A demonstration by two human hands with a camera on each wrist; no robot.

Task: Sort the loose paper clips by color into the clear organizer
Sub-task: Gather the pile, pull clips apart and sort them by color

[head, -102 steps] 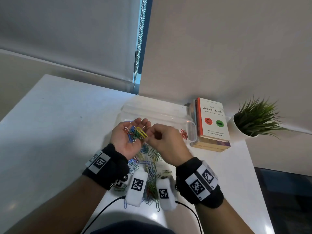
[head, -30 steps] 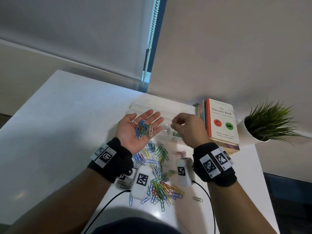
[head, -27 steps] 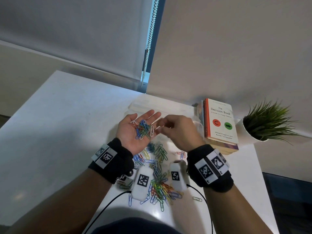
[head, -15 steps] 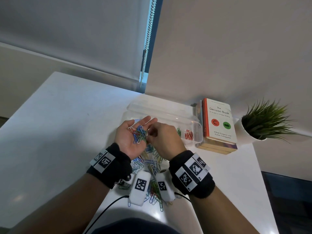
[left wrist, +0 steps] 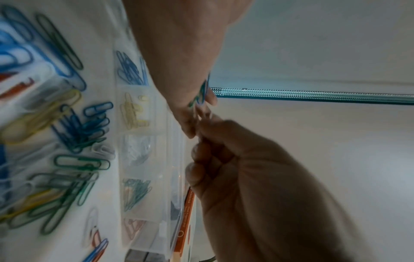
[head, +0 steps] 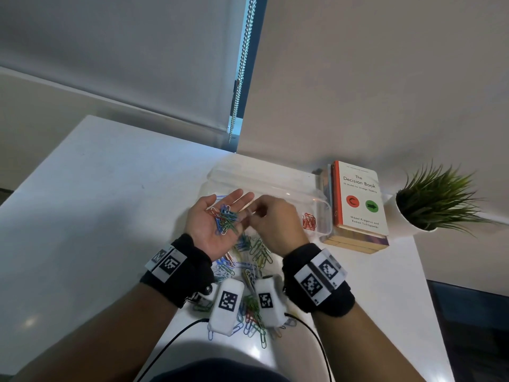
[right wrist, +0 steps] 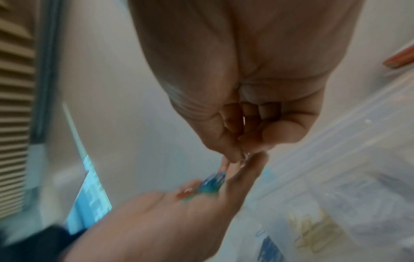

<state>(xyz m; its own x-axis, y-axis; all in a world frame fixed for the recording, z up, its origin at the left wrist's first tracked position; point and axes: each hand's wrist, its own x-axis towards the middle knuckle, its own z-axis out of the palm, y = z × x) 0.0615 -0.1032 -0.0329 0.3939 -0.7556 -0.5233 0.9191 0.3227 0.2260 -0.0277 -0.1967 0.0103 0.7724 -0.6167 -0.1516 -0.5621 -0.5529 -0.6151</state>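
Observation:
My left hand (head: 205,232) lies palm up above the table, fingers straight, carrying a small heap of blue, green and red paper clips (head: 226,219). My right hand (head: 272,219) pinches a pale clip (head: 249,212) between thumb and forefinger, right at the left fingertips; the right wrist view shows that pinch (right wrist: 245,156). Behind the hands stands the clear organizer (head: 278,186) with red clips (head: 309,221) in its right end. In the left wrist view its compartments hold blue (left wrist: 131,69), yellow (left wrist: 133,113), white (left wrist: 136,150), green (left wrist: 134,193) and red (left wrist: 132,228) clips. A loose mixed pile (head: 253,255) lies under the hands.
A stack of books (head: 358,199) sits right of the organizer, with a potted plant (head: 432,205) beyond it. More loose clips (head: 253,312) lie near the table's front edge between the wrist cameras. A blind's bead chain (head: 242,67) hangs behind the table.
A second ago my right hand was over the organizer; it came back to the left palm and now pinches a pale clip by the left fingertips. The left hand stayed put.

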